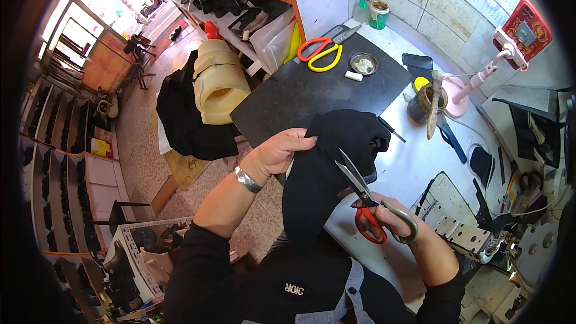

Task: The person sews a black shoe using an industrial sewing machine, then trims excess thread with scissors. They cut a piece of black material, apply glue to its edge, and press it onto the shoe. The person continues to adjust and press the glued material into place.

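A piece of black cloth [315, 183] hangs in front of me over the table's near edge, its top bunched. My left hand [281, 151] pinches its left side between thumb and fingers; a silver bracelet circles that wrist. On the right, my right hand [391, 219] is closed around scissors [360, 187] with one red handle and one greyish handle. Their blades are parted, point up and left, and lie in front of the cloth. Whether any cloth is between the blades I cannot tell. Some fingers of the right hand are hidden behind the handles.
On the white table [405, 162] lies a black mat [270, 105] with red-and-yellow-handled scissors [324, 54] and a metal dish [363, 63]. A brush [434, 108] rests by a dark jar [420, 108]. A pink stand [459, 87] holds a phone [527, 30]. Machine parts [456, 228] stand right.
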{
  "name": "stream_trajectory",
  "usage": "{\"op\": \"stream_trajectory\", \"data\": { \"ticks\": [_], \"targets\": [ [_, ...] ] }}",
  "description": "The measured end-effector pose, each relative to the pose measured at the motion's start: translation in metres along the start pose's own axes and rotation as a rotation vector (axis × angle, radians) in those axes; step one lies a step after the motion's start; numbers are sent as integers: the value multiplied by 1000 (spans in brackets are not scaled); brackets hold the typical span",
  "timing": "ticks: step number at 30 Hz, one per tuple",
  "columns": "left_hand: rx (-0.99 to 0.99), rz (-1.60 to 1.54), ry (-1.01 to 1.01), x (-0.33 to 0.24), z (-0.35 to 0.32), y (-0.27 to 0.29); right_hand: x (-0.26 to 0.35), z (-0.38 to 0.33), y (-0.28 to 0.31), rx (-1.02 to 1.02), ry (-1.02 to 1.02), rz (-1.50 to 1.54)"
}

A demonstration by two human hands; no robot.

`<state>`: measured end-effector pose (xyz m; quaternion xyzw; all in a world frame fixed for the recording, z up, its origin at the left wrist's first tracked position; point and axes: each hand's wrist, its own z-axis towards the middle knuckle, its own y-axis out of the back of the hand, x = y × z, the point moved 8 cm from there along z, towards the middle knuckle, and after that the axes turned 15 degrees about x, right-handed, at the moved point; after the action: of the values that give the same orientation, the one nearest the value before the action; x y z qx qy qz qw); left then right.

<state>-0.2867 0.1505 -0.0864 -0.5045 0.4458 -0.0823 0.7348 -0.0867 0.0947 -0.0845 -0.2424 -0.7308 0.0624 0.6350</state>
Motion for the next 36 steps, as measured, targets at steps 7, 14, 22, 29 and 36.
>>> {"op": "stream_trajectory", "data": {
  "ticks": [7,14,22,29,36],
  "targets": [
    [-35,-67,-43,-5,3,-1,7,-2,1,-98,-116,-101],
    [-118,-79,-95,-8,5,3,3,-7,3,-193,-204,-209],
    [-42,-107,-56,-6,9,-5,9,-15,3,-236,-261,-339],
    [9,-68,-46,-6,11,-8,13,-14,-2,-216,-297,-254],
    [-321,285,4,-5,-2,27,23,-2,-6,-201,-277,-228]
  ]
}}
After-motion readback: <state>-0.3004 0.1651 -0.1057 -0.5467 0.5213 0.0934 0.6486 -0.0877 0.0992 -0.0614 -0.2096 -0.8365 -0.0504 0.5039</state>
